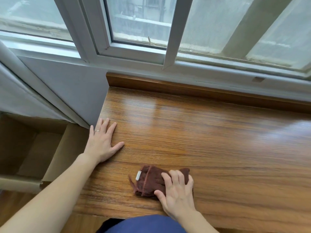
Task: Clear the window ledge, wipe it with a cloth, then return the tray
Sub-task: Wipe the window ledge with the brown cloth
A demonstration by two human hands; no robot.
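The right hand (178, 192) presses spread fingers on the crumpled brown cloth (149, 181), at 6 o'clock on the wooden window ledge (210, 140). At 9 o'clock, the left hand (101, 142) rests flat, fingers spread, at the ledge's left edge.

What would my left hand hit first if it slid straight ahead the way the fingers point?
Most likely the grey wall panel at the ledge's left end; the left hand lies flat with fingertips nearly touching it.
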